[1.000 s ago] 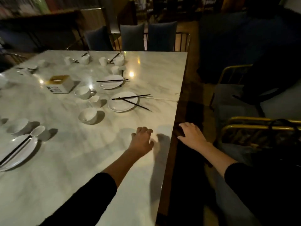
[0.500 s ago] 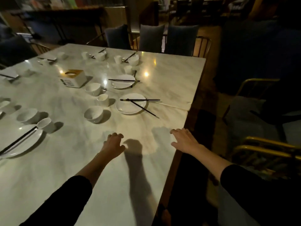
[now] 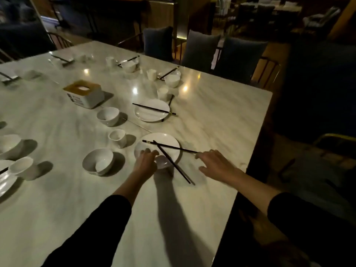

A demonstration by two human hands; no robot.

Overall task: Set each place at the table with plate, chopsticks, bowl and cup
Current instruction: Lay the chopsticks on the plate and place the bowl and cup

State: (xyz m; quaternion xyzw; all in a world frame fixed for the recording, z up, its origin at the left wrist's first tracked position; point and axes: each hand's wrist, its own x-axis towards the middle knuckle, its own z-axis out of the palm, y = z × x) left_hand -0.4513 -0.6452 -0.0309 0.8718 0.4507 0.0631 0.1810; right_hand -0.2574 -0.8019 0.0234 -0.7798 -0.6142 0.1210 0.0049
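Print on the tissue box (image 3: 84, 94) is unreadably blurred. Left hand (image 3: 145, 162) curls over the near rim of the plate (image 3: 165, 139), grasp unclear. Right hand (image 3: 213, 162), fingers spread, touches crossed chopsticks (image 3: 173, 147) near the right edge of the table (image 3: 212, 116).

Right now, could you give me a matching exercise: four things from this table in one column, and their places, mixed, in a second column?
Things:
1. left hand
2. right hand
3. tissue box
4. small cup

Places:
a. between the near bowl and the far bowl
b. at the near plate rim
c. at the end of a chopstick
d. beyond the far bowl, to its left

Pairs: 1-b, 2-c, 3-d, 4-a
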